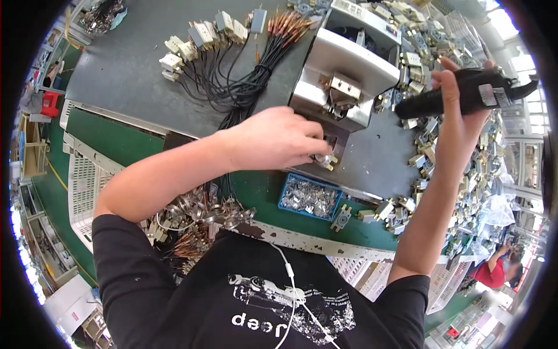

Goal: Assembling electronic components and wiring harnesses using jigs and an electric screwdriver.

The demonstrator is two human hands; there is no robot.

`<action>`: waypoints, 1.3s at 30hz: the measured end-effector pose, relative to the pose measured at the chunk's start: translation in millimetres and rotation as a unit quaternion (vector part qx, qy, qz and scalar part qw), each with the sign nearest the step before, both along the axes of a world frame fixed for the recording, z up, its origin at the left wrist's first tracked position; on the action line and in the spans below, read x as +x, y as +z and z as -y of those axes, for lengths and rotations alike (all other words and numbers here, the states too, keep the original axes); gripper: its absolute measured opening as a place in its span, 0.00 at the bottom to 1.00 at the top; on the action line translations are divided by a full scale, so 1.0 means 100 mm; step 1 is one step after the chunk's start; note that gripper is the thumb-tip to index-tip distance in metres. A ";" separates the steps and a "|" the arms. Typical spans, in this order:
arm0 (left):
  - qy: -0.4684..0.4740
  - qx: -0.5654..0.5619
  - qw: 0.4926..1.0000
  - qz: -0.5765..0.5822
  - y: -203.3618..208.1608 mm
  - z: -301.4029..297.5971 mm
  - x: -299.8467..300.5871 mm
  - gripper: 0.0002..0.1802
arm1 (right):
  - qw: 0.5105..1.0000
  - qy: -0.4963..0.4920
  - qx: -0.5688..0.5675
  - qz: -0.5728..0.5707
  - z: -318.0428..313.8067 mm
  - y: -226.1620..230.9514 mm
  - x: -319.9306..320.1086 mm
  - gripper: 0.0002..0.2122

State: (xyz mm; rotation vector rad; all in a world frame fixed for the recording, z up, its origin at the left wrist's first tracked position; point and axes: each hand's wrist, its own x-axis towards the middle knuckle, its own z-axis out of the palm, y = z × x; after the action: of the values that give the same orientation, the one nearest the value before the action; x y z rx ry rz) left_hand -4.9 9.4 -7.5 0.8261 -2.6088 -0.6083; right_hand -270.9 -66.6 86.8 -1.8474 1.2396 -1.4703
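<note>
"What is seen at left?"
"Black cables (256, 81) are bundled on the workbench (139, 64)."
"And the left hand (276, 139)?"
"It is curled nearly closed; a small metal part (324, 159) is pinched near the front edge."
"The right hand (468, 121)?"
"Wrapped closed; a black power tool (427, 104) is held over the right side."

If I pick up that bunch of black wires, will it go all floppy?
Probably floppy: the wires bend in loose curves. The pale blocks on some ends would likely swing or drag. Strands might snag, since several cross each other.
</note>
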 end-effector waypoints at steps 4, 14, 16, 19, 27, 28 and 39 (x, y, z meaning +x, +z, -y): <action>-0.002 -0.063 0.998 -0.019 -0.02 0.02 0.00 0.15 | 0.982 -0.088 -0.102 -0.133 -0.07 -0.11 -0.06 0.40; 0.402 -0.347 0.842 -0.095 0.60 0.29 1.10 0.16 | 0.778 -0.057 0.043 -0.625 -0.73 -0.83 -1.30 0.27; 0.360 -0.429 0.828 0.004 0.58 0.26 1.07 0.16 | 0.769 -0.061 0.029 -0.636 -0.73 -0.88 -1.38 0.23; 0.194 -0.349 0.916 0.040 0.43 0.12 0.69 0.15 | 0.771 -0.064 0.000 -0.634 -0.70 -0.82 -1.34 0.19; 0.131 -0.167 0.964 0.158 -0.16 0.07 0.39 0.15 | 0.931 0.186 0.296 0.101 -1.09 -0.71 -0.45 0.19; 0.148 -0.177 0.961 0.152 -0.18 0.05 0.38 0.14 | 0.897 0.251 0.327 0.159 -1.13 -0.80 -0.38 0.20; 0.141 -0.091 0.985 0.045 -0.01 0.06 0.40 0.08 | 0.946 0.093 -0.012 -0.309 -0.88 -1.01 0.43 0.16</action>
State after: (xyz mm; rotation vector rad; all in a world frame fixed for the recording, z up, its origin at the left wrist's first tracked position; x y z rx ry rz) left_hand 35.0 3.8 -8.2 1.1579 -2.5117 -0.2555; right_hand -228.0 20.9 -14.1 -2.4712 1.2561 -0.8225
